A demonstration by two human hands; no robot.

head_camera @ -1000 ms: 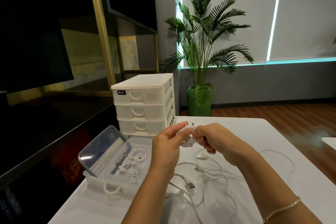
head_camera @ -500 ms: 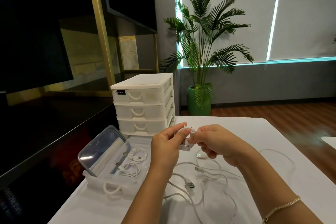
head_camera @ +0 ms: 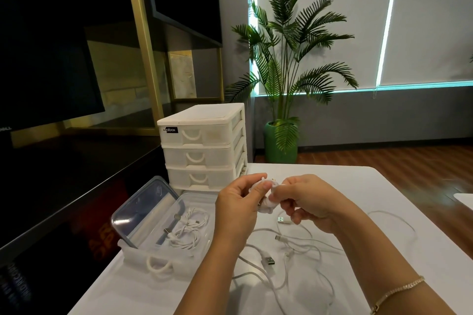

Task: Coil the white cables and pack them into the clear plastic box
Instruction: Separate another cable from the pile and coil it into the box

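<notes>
Change: since half a second ago, both hands stay raised over the table, their fingers shifted only slightly round the same small bundle.
Left hand (head_camera: 239, 203): fingers curled, thumb and fingertips pinching the left side of the coiled cable (head_camera: 266, 206).
Right hand (head_camera: 305, 201): fingers curled, pinching the right side of the coiled cable; a thin bracelet (head_camera: 399, 291) sits on that wrist.
Coiled cable: small white bundle held between the two hands, above the table (head_camera: 384, 212), with a plug tip poking out at the top.
Loose cables (head_camera: 294, 250): white, tangled on the table below the hands, several plugs lying free.
Clear box (head_camera: 163, 253): open on the table, left of the hands, its lid (head_camera: 143, 210) tilted up behind it.
Packed cables (head_camera: 188, 231): white coils lying inside the clear box.
Drawer unit (head_camera: 204, 146): white, three drawers, standing just behind the clear box.
Plant (head_camera: 286, 59): in a green pot on the floor beyond the table.
</notes>
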